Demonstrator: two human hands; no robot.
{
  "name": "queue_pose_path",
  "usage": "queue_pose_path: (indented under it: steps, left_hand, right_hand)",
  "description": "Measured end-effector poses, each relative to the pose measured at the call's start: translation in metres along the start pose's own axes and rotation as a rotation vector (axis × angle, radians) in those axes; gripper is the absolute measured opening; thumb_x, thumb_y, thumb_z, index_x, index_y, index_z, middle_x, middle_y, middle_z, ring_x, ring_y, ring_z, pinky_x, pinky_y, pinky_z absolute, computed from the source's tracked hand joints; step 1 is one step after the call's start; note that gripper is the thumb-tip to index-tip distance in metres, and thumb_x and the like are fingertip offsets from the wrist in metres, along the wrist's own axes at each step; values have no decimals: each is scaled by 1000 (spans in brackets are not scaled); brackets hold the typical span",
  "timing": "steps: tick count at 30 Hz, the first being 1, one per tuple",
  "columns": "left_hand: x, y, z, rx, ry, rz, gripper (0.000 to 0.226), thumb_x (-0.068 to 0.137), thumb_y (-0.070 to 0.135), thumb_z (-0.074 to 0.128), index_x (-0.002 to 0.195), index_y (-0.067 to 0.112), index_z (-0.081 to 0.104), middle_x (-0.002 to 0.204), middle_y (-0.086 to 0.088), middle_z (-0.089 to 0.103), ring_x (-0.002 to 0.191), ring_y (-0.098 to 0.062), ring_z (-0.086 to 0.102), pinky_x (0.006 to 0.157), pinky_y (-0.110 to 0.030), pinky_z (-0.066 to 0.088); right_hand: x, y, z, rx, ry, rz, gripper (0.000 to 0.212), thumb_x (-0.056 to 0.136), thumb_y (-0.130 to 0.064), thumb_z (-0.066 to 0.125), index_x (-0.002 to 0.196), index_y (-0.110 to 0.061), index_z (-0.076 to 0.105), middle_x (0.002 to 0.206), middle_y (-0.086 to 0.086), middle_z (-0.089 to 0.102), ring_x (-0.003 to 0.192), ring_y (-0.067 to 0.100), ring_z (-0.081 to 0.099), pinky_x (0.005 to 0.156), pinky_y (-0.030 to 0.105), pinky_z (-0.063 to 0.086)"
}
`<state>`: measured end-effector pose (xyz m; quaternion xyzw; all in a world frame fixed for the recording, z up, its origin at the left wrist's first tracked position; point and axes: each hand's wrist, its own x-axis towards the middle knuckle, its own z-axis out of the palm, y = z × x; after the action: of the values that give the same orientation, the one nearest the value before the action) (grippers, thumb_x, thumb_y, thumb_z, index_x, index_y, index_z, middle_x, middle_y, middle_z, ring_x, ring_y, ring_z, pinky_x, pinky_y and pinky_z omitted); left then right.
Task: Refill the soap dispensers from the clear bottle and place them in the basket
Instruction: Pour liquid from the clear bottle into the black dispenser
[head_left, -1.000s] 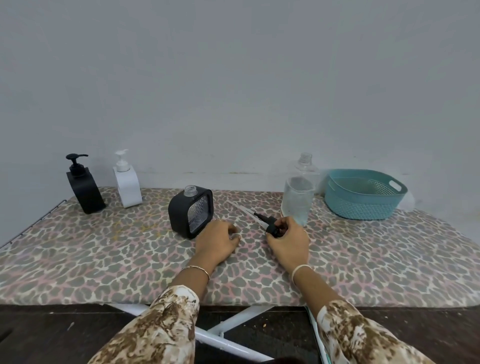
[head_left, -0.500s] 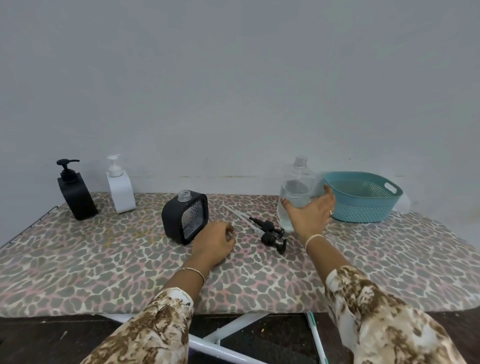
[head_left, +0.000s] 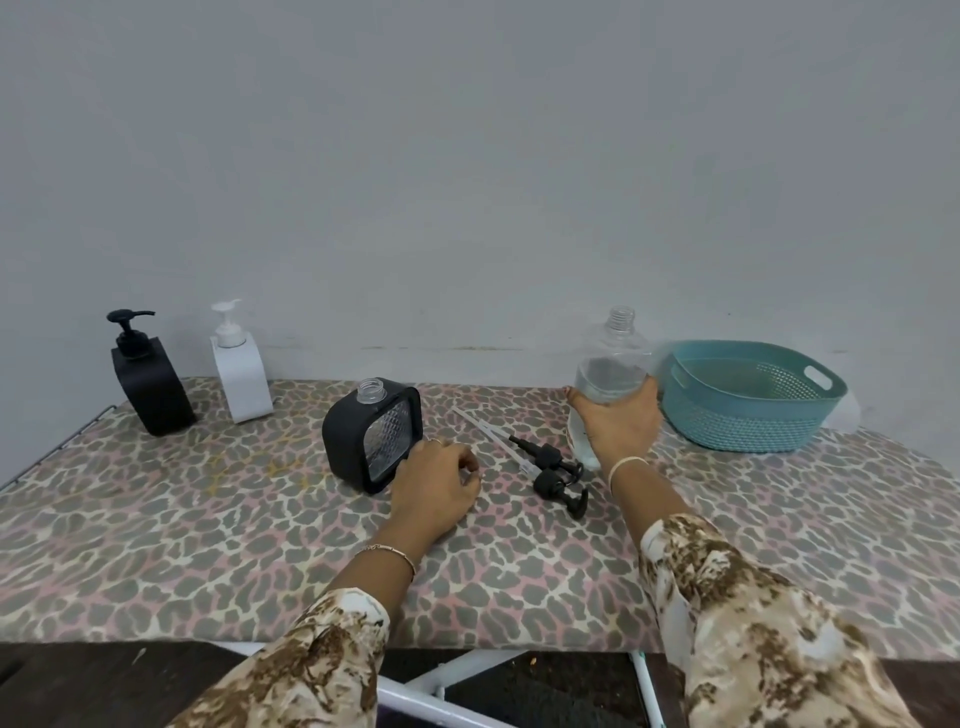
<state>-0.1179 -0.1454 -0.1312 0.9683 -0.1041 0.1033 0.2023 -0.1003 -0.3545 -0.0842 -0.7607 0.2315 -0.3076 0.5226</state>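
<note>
The clear bottle (head_left: 612, 364), uncapped and partly full of liquid, stands right of centre with my right hand (head_left: 615, 423) wrapped around its lower half. A square black dispenser (head_left: 371, 434) with a clear patterned front and an open neck stands in the middle. My left hand (head_left: 436, 486) rests loosely curled on the table, touching the lower right corner of that dispenser. Black pump heads (head_left: 553, 475) with their tubes lie on the table between my hands. The teal basket (head_left: 748, 415) sits at the back right, nothing visible in it.
A tall black pump dispenser (head_left: 148, 384) and a white pump dispenser (head_left: 240, 376) stand at the back left by the wall. The table is an ironing board with a leopard-print cover (head_left: 208, 519); its front edge runs just above my sleeves.
My right hand let go of the pump head, left it on the table, reached right and back, and closed around the clear bottle. My left hand stayed beside the square dispenser.
</note>
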Motion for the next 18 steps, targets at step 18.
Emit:
queue_pose_path:
  steps: [18]
  left_hand:
    - [-21,1,-34,-205,219,86,14,92,23,60,103,22,67,103,4,63,101,-14,55,83,-34,50]
  right_hand:
    - [-25,-52,-19,89,-26,-28,62,67,-32,84,117,-14,54,111,4,61,100,22,57,89,33,49]
